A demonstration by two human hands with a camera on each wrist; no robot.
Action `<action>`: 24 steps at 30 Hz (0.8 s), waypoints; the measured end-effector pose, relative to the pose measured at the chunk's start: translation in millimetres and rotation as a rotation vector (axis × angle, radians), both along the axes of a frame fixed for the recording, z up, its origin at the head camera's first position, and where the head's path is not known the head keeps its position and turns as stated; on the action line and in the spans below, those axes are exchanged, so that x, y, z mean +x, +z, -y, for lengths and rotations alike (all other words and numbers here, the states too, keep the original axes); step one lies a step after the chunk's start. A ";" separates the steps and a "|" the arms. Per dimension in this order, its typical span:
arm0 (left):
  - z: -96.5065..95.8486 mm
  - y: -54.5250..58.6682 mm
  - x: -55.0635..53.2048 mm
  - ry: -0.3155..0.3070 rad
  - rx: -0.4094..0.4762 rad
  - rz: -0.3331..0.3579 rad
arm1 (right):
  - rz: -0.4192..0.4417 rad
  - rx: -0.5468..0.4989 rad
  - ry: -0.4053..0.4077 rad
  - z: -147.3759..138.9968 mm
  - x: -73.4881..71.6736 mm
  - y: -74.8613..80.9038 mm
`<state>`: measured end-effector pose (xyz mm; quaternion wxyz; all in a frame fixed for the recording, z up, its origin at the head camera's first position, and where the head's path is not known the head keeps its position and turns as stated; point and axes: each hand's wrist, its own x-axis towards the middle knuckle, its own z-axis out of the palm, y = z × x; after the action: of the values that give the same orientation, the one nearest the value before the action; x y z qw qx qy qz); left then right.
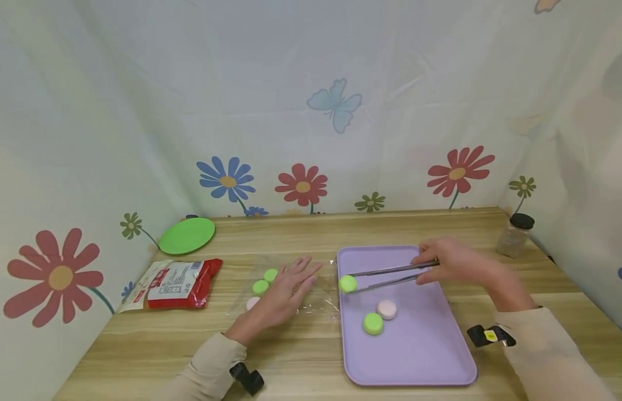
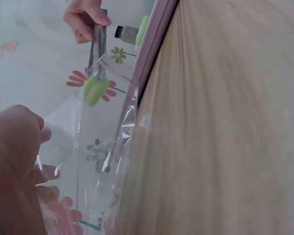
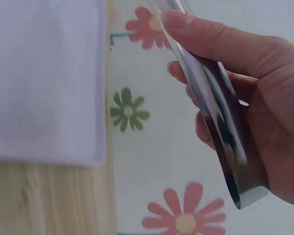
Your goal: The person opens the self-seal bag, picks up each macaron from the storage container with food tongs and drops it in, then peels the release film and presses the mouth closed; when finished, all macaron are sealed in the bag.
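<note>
My right hand (image 1: 453, 262) grips metal tongs (image 3: 218, 112) near their bent end. Between the tong tips is a green macaron (image 1: 348, 284), over the left edge of the lilac tray (image 1: 411, 356). Lying on that tray are another green macaron (image 1: 373, 323) and a pale pink one (image 1: 387, 309), side by side. My left hand (image 1: 286, 289) holds up the film of a clear plastic bag (image 2: 108, 147), its fingertips (image 2: 51, 171) against the plastic. Two green macarons (image 1: 261, 287) and a pale one (image 1: 253, 303) show at the bag, partly hidden by the hand.
A red and white printed packet (image 1: 175, 284) lies at the left, with a green plate (image 1: 188, 235) behind it. Back right stands a small jar (image 1: 514, 236) with a black lid. A flower-printed curtain (image 1: 371, 139) encloses the wooden table (image 1: 291, 356).
</note>
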<state>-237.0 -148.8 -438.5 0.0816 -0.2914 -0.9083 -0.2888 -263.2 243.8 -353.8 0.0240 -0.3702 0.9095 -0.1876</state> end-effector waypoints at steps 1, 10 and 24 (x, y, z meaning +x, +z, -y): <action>-0.2 -0.2 0.1 -0.004 0.004 -0.004 | -0.017 0.005 0.007 6.6 1.1 -1.2; -1.3 -3.1 -2.4 -0.015 -0.003 -0.020 | -0.108 0.042 0.077 60.7 1.1 -10.1; -0.9 -4.9 -2.9 0.014 0.011 0.016 | -0.167 0.105 0.119 119.0 -18.1 -25.3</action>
<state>-239.9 -147.9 -443.4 0.0782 -0.2823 -0.9093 -0.2956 -281.3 124.8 -379.1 -0.0215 -0.4363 0.8932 -0.1064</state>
